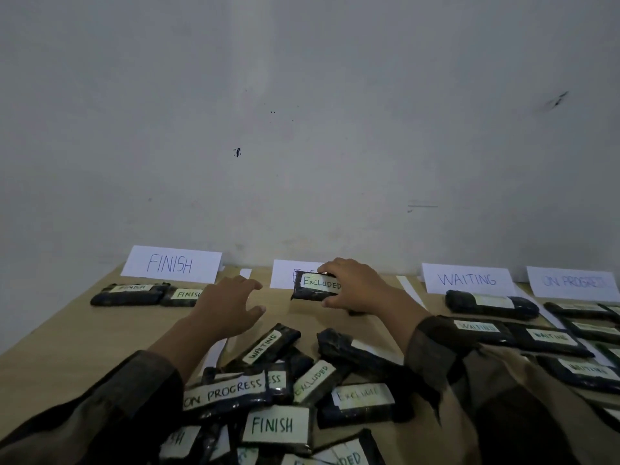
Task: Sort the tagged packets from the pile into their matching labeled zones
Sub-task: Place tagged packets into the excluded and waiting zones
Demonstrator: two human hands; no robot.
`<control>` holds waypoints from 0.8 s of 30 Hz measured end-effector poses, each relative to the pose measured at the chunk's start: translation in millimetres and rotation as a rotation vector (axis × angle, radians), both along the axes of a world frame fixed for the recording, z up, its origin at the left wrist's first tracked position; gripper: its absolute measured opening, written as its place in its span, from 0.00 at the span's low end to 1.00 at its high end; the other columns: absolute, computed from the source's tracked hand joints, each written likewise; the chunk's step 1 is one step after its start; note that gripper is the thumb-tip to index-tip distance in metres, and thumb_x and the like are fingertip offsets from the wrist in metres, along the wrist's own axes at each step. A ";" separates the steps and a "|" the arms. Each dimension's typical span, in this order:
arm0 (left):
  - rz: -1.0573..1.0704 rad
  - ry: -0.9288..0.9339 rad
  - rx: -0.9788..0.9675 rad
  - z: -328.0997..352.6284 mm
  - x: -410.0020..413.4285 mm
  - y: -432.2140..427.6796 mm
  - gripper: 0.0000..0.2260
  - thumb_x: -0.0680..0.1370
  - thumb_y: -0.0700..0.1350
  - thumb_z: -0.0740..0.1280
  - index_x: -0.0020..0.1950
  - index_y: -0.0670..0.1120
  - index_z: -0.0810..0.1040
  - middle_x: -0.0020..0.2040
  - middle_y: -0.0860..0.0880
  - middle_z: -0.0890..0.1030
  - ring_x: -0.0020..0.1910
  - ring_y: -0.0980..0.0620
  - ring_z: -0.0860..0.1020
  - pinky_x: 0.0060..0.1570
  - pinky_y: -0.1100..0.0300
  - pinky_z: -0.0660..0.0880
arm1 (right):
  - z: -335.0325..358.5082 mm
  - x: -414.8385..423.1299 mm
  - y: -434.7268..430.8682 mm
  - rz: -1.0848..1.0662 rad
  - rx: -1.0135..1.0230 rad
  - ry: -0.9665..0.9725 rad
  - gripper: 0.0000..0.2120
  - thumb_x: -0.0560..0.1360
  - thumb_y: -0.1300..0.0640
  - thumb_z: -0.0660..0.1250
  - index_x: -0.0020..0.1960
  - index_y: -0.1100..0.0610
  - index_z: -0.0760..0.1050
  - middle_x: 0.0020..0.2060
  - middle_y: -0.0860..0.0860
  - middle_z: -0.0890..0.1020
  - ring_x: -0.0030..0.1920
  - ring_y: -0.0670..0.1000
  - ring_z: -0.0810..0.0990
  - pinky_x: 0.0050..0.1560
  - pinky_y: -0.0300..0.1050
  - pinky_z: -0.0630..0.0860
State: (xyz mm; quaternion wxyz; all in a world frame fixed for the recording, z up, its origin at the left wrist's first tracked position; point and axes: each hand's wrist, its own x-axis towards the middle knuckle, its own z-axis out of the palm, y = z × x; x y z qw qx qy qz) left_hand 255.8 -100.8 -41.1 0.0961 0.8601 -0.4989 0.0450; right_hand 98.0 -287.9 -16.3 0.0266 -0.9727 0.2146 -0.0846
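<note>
The right hand (355, 286) is pinching a black plastic-wrapped rectangular packet with a white EXCLUDED tag (317, 286), its fingers (327, 267) curling over the top edge and the thumb pressing underneath. It is holding the packet just in front of a white paper card (283, 275) whose lettering the packet is hiding. Whether the packet is touching the tan wooden table (67, 327) cannot be told. The left hand (231, 302) is hovering beside those fingertips, spread and holding nothing. Beyond the left fingertips two packets (131, 293) are lying under the FINISH card (171, 264). Out past the right wrist several are lying below the WAITING card (467, 279) and the ON PROGRESS card (572, 281). Nearer than both palms, the mixed pile (278, 391) is showing many tags, so much sorting is probably remaining.
</note>
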 end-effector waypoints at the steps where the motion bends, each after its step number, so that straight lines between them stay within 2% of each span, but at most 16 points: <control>1: 0.003 0.008 0.008 -2.4 3.8 -1.3 0.22 0.77 0.59 0.61 0.70 0.54 0.66 0.69 0.52 0.70 0.67 0.50 0.69 0.65 0.53 0.67 | -3.3 5.3 -2.8 0.004 0.006 0.018 0.30 0.71 0.46 0.70 0.70 0.49 0.65 0.62 0.48 0.72 0.61 0.52 0.70 0.57 0.48 0.67; 10: -0.016 0.072 0.074 -16.6 18.8 -5.8 0.22 0.77 0.58 0.61 0.70 0.53 0.67 0.69 0.52 0.70 0.67 0.50 0.69 0.66 0.53 0.66 | -23.0 34.7 -10.1 -0.001 0.108 0.172 0.29 0.71 0.46 0.68 0.70 0.48 0.65 0.65 0.48 0.72 0.64 0.52 0.70 0.66 0.50 0.60; 15: -0.041 0.100 0.079 -17.5 18.9 -4.2 0.21 0.77 0.56 0.62 0.69 0.53 0.68 0.69 0.52 0.70 0.67 0.51 0.69 0.66 0.53 0.66 | -27.9 34.6 -6.6 -0.004 0.110 0.232 0.31 0.72 0.45 0.68 0.72 0.49 0.63 0.68 0.48 0.70 0.67 0.52 0.68 0.67 0.51 0.58; 19: -0.046 0.099 0.053 -10.2 17.5 0.6 0.21 0.77 0.57 0.62 0.68 0.53 0.68 0.68 0.52 0.71 0.67 0.51 0.69 0.65 0.53 0.66 | -15.2 26.2 -1.7 0.004 0.111 0.203 0.31 0.74 0.45 0.67 0.73 0.48 0.61 0.69 0.46 0.69 0.68 0.50 0.67 0.69 0.49 0.59; 24: -0.071 0.129 -0.009 2.0 9.4 13.0 0.20 0.77 0.57 0.63 0.67 0.53 0.70 0.68 0.52 0.72 0.67 0.52 0.69 0.66 0.52 0.66 | 8.9 -1.1 13.3 0.043 0.132 0.042 0.24 0.75 0.45 0.65 0.69 0.47 0.66 0.64 0.46 0.73 0.63 0.47 0.71 0.63 0.47 0.63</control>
